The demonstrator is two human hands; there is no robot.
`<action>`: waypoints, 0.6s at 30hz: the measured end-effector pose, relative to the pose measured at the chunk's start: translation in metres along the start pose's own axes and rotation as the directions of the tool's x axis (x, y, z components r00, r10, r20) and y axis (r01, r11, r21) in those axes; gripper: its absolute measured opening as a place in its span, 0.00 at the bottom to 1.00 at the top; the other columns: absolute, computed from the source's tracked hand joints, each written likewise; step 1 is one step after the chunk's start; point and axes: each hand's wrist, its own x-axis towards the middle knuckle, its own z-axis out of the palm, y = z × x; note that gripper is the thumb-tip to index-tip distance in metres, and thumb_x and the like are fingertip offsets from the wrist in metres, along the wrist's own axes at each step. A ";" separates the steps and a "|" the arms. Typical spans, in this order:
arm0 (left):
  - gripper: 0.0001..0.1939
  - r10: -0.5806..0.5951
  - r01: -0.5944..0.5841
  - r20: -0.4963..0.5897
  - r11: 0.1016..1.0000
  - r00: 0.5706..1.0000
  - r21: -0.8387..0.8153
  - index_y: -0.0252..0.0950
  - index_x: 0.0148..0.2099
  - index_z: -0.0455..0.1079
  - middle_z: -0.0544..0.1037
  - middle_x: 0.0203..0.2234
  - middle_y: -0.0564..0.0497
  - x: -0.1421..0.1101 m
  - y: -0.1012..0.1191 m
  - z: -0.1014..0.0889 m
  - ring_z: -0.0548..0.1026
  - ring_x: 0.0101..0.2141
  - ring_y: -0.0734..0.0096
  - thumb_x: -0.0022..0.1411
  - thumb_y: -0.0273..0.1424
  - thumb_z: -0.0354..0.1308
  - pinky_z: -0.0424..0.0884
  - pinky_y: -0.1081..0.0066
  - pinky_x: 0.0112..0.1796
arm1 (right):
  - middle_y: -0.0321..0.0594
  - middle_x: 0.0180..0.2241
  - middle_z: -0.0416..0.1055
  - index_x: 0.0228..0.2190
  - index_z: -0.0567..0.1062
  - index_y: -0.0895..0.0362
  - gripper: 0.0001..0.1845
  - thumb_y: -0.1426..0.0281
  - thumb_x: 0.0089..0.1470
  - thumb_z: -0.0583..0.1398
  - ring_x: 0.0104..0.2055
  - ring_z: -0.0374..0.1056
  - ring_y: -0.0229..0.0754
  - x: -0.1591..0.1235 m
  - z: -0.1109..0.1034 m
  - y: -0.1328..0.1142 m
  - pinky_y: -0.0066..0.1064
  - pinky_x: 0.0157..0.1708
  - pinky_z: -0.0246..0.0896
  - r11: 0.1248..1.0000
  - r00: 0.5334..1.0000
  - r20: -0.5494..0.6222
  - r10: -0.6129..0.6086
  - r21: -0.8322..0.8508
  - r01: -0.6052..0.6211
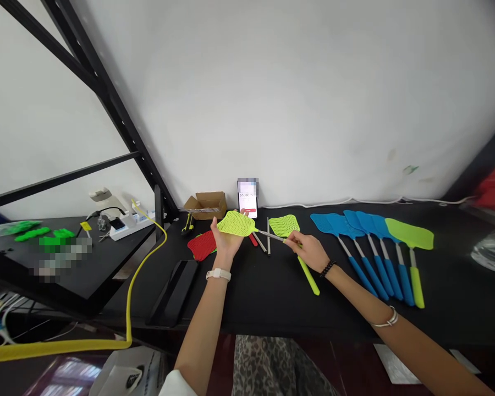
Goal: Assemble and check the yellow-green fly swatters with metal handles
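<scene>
A lime green fly swatter is held above the black table between my two hands. My left hand supports its mesh head, thumb at the left edge and fingers partly hidden behind it. My right hand is closed around the swatter's thin metal rod, covering its lower end. Just below that hand, a lime green handle slants on the table; whether it joins the held rod cannot be seen. Another lime mesh head lies behind my right hand. Loose metal rods lie between the hands.
Several blue fly swatters lie fanned at the right, beside a lime one. A red mesh head, an open cardboard box, a phone showing a timer and a black tray-like object are at left. A yellow cable hangs there.
</scene>
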 end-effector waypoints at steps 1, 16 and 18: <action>0.33 -0.004 0.004 0.001 1.000 1.000 -0.003 0.30 0.47 0.67 0.67 0.50 0.38 0.000 0.000 0.001 0.64 0.53 0.52 0.50 0.53 0.51 0.62 0.55 0.52 | 0.33 0.19 0.65 0.25 0.63 0.55 0.16 0.61 0.60 0.47 0.22 0.63 0.38 0.000 0.000 -0.001 0.26 0.24 0.47 1.000 1.000 0.004 0.002 -0.006 -0.002; 0.14 -0.011 0.011 -0.121 1.000 0.993 0.001 0.35 0.44 0.69 0.72 0.46 0.46 0.008 0.003 -0.008 0.67 0.51 0.58 0.57 0.34 0.50 0.63 0.57 0.51 | 0.35 0.28 0.70 0.33 0.67 0.55 0.06 0.67 0.51 0.55 0.28 0.65 0.38 0.002 -0.001 0.000 0.27 0.28 0.53 0.999 0.992 -0.121 0.047 -0.009 -0.048; 0.13 -0.027 0.030 -0.117 0.999 0.993 0.025 0.35 0.42 0.69 0.73 0.45 0.46 0.010 0.002 -0.010 0.67 0.50 0.61 0.57 0.32 0.50 0.63 0.60 0.51 | 0.37 0.30 0.70 0.32 0.68 0.56 0.06 0.67 0.51 0.55 0.31 0.66 0.40 0.005 -0.004 0.005 0.30 0.32 0.55 0.998 0.976 -0.216 0.042 -0.031 -0.049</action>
